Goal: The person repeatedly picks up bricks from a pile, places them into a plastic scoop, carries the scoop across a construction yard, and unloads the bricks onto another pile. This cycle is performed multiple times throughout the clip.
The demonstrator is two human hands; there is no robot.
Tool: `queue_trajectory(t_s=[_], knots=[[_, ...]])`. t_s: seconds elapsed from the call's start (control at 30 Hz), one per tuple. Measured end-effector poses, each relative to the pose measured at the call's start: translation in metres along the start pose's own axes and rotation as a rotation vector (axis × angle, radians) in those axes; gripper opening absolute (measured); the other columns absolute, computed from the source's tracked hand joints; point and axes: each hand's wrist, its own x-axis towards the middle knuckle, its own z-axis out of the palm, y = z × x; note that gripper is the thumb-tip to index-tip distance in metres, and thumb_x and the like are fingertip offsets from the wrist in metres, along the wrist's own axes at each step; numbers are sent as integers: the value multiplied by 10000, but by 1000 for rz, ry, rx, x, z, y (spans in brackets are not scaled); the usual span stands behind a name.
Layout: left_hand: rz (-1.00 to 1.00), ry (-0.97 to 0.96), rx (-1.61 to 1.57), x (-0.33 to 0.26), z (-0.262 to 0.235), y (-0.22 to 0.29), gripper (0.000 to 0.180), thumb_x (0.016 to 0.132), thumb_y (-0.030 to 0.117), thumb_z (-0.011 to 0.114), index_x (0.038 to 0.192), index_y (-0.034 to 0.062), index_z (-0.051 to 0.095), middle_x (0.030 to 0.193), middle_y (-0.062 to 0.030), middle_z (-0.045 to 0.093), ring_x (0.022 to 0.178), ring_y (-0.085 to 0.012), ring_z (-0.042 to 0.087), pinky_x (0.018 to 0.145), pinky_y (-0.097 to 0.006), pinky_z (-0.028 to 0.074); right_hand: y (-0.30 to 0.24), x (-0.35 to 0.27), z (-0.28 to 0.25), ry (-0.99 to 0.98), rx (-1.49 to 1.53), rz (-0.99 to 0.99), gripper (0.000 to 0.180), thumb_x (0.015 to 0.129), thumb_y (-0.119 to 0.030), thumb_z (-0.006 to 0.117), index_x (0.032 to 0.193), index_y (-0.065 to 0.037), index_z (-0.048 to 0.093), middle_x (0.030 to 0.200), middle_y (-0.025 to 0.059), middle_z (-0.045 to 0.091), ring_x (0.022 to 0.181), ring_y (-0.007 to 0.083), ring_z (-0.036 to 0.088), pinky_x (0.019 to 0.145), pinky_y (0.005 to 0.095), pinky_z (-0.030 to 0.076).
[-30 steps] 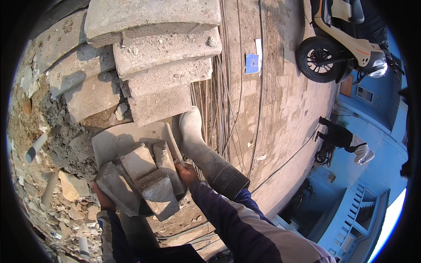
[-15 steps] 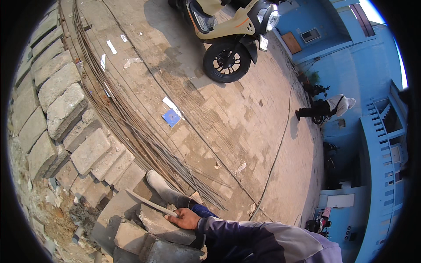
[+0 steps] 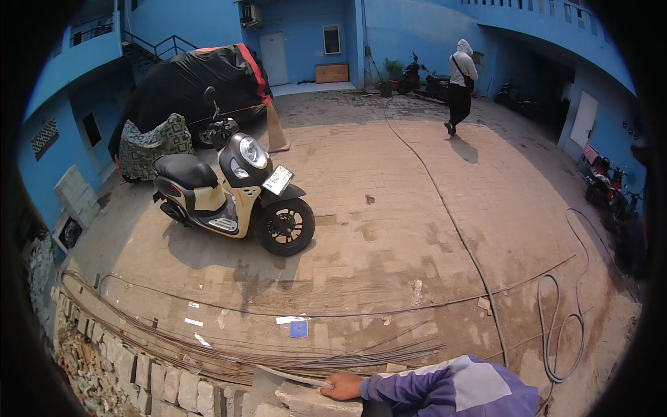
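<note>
My right hand [image 3: 341, 386] is closed on the raised edge of a grey, curved-rimmed container [image 3: 292, 376] at the bottom of the view. Rough grey concrete blocks [image 3: 316, 399] lie in that container, right under my fingers. A purple and grey sleeve covers my right arm, which bends out to the right. Most of the container is cut off by the lower edge. Left of it runs a row of stacked concrete blocks [image 3: 187, 390]. My left hand does not show.
Thin metal rods [image 3: 333, 358] lie just beyond the blocks. Hoses [image 3: 458, 233] cross the paving. A beige and black scooter [image 3: 229, 187] stands ahead left, near a covered vehicle [image 3: 187, 90] and a cone [image 3: 276, 128]. A person [image 3: 462, 83] is at the far right.
My view has levelled and lifted, bringing in the yard and blue buildings, while less of the container shows. My right hand keeps its grip on the rim. The far person is still upright, mid-stride.
</note>
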Motion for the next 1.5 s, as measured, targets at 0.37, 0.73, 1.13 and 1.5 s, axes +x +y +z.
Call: queue_trajectory(t_s=[0.37, 0.73, 1.13, 1.5], knots=[[-140, -434, -98, -31, 28, -38, 625, 896, 610, 535, 1204, 68, 566, 1179, -163, 610, 1035, -319, 574, 900, -495, 451, 78, -160, 48, 464, 154, 211, 572, 898, -540, 584, 1087, -18, 721, 1070, 265, 694, 1069, 415, 646, 916, 470, 498], [-319, -744, 60, -77, 141, -66, 737, 882, 692, 477, 1306, 90, 511, 1291, -148, 558, 1141, -332, 533, 973, -498, 423, 180, -305, 80, 836, 450, 347, 589, 890, -532, 601, 1123, -1, 703, 1120, 262, 684, 1090, 414, 642, 921, 467, 502], [-358, -1051, 250, -174, 447, -122, 866, 866, 781, 413, 1417, 115, 451, 1412, -131, 502, 1257, -345, 489, 1052, -501, 392, 361, -529, 4, 1232, 706, 670, 726, 881, -601, 590, 1221, 37, 655, 1256, 271, 631, 1217, 404, 583, 1025, 447, 455], [-424, -1523, 388, -297, 717, -196, 989, 842, 866, 366, 1508, 136, 404, 1511, -119, 460, 1348, -359, 459, 1113, -506, 372, 467, -717, -35, 1712, 875, 900, 717, 862, -595, 629, 1148, 60, 683, 1143, 288, 672, 1106, 418, 639, 954, 429, 498]])
